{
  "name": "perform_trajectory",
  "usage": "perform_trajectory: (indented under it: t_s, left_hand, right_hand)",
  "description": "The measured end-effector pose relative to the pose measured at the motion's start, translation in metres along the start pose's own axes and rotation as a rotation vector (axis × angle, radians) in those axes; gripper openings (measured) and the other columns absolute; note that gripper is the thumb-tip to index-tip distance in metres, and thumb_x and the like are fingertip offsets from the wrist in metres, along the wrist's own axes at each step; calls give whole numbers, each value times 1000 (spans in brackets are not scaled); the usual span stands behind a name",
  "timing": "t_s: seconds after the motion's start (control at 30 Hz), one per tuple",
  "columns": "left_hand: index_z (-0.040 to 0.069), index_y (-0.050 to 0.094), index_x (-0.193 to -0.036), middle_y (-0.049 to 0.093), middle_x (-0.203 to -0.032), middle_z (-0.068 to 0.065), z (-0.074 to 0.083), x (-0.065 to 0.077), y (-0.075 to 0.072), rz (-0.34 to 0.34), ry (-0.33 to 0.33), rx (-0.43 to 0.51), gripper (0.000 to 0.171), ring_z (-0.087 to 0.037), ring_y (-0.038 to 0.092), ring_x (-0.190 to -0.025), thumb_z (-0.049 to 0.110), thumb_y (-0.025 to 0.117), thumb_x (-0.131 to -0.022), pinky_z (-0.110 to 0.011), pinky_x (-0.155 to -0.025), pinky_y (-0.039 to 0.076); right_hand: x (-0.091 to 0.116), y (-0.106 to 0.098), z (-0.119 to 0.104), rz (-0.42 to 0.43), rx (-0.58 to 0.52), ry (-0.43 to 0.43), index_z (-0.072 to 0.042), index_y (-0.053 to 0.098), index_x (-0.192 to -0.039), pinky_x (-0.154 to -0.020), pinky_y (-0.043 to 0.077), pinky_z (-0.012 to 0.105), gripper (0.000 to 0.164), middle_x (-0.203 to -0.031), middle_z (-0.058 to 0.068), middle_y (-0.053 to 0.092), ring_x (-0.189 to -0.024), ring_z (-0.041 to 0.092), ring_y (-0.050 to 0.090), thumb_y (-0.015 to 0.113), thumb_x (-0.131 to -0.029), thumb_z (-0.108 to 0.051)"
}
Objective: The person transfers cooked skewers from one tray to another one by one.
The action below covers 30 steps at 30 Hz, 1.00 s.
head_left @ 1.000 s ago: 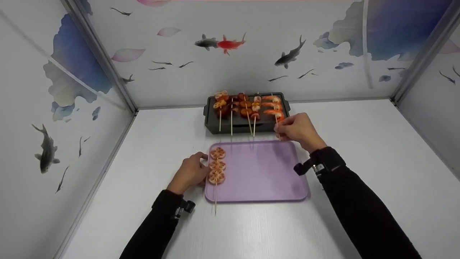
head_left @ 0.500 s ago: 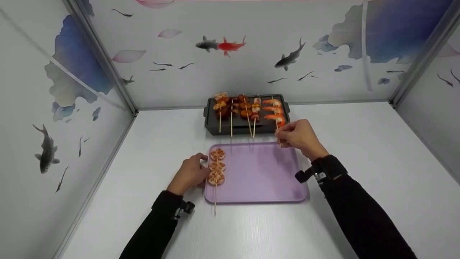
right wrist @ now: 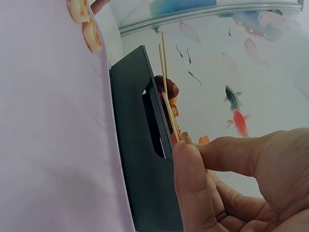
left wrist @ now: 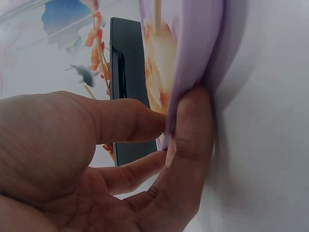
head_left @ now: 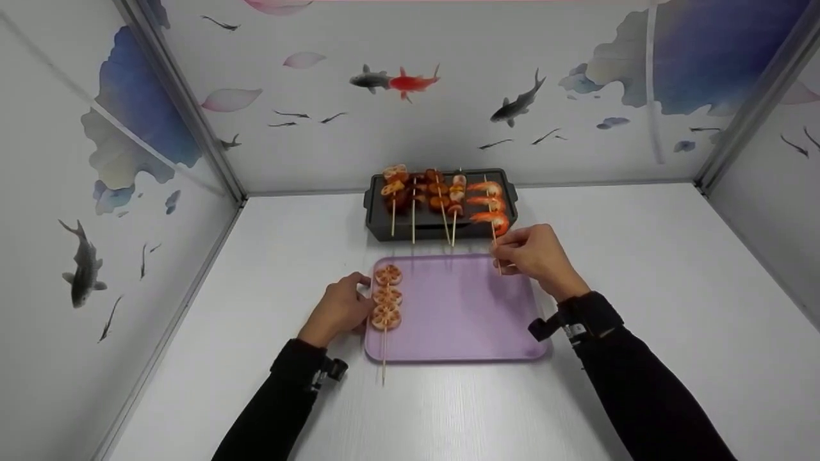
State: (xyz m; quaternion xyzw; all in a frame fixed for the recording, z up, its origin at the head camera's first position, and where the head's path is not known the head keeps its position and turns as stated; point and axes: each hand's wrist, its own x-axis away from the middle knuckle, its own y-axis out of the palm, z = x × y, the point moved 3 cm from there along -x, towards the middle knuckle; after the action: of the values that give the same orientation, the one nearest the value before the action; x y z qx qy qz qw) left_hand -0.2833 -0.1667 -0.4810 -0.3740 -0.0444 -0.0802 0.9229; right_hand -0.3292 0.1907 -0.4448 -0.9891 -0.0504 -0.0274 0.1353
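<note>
Shrimp skewer (head_left: pixel 492 204) drawn nearer | three orange-white curls, grill (head_left: pixel 430 232) contact unclear | right hand (head_left: pixel 537 255) pinches stick (head_left: pixel 494 237) | left hand (head_left: pixel 339 306) pinches tray (head_left: pixel 464 307)

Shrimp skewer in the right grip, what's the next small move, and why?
I'd likely draw the right grip back and lower the shrimp skewer toward the bare right side of the purple tray. It is pinched near its lower end, and its upper part is over the grill; the lotus root skewer lies along the tray's left side, and the left grip holds that edge.
</note>
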Motion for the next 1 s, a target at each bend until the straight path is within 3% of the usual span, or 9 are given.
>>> perform_trajectory:
  t_s: [0.43, 0.67, 0.87, 1.0]
  left_hand:
    - [2, 56, -138, 67, -84, -6, 0, 1, 0, -3, 24, -26, 44, -18, 65, -64, 14, 62, -95, -31, -54, 51]
    - [2, 55, -139, 67, -84, -7, 0, 1, 0, -12, 8, -9, 46, -21, 67, -63, 12, 62, -95, -30, -52, 52]
    - [1, 55, -138, 68, -84, -7, 0, 1, 0, -12, 8, 6, 45, -22, 68, -63, 13, 62, -95, -31, -52, 53]
    - [2, 56, -136, 68, -83, -6, -1, 0, 0, -7, 8, -2, 43, -21, 68, -62, 13, 63, -95, -31, -52, 53]
  right_hand:
    - [18, 4, 2, -1, -41, 6, 7, 72, -107, -70, 61, 38, 25, -94, 23, 73, -77, 28, 74, 78, -88, -8]
    - [28, 6, 3, -18, -47, 1, 7, 71, -107, -70, 61, 40, 25, -100, 30, 70, -85, 40, 73, 78, -89, -8]
    - [35, 7, 7, -25, -50, -13, 7, 71, -105, -69, 61, 41, 23, -104, 34, 68, -83, 38, 74, 78, -88, -8]
    - [39, 7, 10, -28, -40, -6, 6, 71, -106, -69, 61, 41, 24, -100, 29, 69, -80, 34, 74, 79, -88, -8]
